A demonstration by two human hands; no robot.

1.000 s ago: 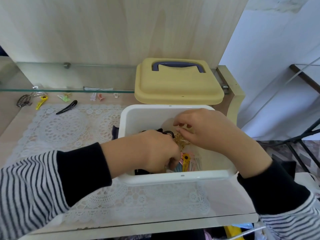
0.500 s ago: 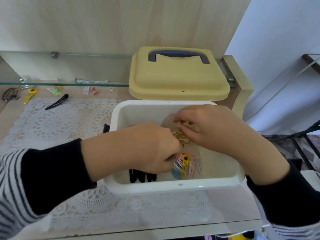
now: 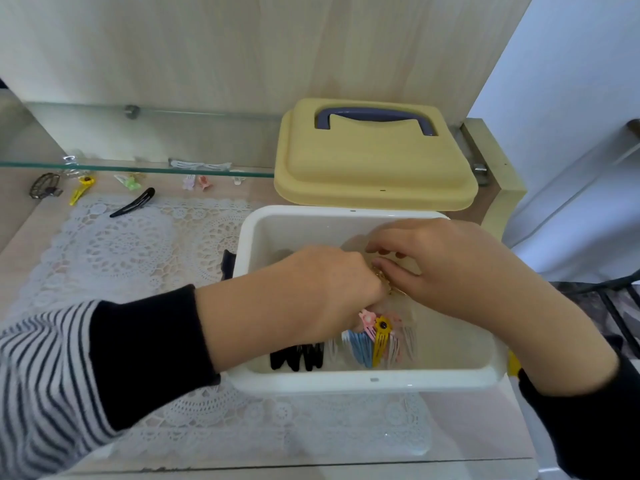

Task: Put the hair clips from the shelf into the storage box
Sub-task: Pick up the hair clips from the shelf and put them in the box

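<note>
Hands have drawn together over the last second. The left hand [image 3: 311,296] has slid across inside the storage box [image 3: 374,381] until its knuckles almost meet the thumb of the right hand [image 3: 446,268]. The gold clip [image 3: 381,275], plainly visible between them a second ago, now shows only as a sliver in the gap. The right thumb and curled fingertips pinch at that sliver. The left fingers are bent down out of sight below the knuckles, so whether they grip the clip as well cannot be told.

My reading is that this clip is being worked loose or settled rather than dropped, and it has not yet been let go into the box.

Directly beneath both hands, on the box floor, lie coloured clips [image 3: 377,341], with black clips [image 3: 298,356] under the left wrist. These count as already stored.

The rest of the job lies well away, beyond and outward of the left hand. A long black clip [image 3: 133,202], a yellow clip [image 3: 81,188], a green clip [image 3: 130,181], pink clips [image 3: 197,181] and a brown claw clip [image 3: 45,185] are strung along the back of the shelf past the lace mat [image 3: 121,244]. White clips [image 3: 199,165] sit on the glass shelf [image 3: 145,169] above them. The lid [image 3: 374,164] rests just beyond the hands, off the box.
</note>
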